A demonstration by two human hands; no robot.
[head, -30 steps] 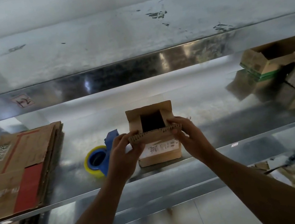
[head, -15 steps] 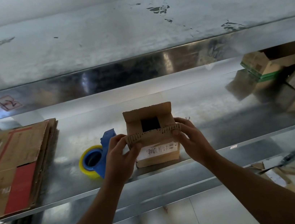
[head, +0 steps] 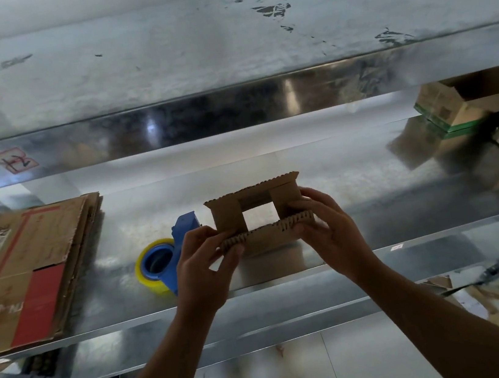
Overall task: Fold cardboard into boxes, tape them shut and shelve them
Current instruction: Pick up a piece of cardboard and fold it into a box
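Box (head: pixel 230 218) is pinched at its near flap's ends by our left hand (head: pixel 201 269) and right hand (head: pixel 333 236); tape dispenser (head: pixel 164 261) lies nearer our left.

The light is soft and a bit dim. The shiny metal shelf (head: pixel 368 178) throws back white glare, brightest on the upper shelf's front lip (head: pixel 150 129). The left hand (head: pixel 201 269), right hand (head: pixel 328 232) and small box (head: pixel 226 217) look dark against it. The stacked boxes (head: pixel 442 107) at the shelf's right edge are smeared and blurry — shelf lines bend near the corners.
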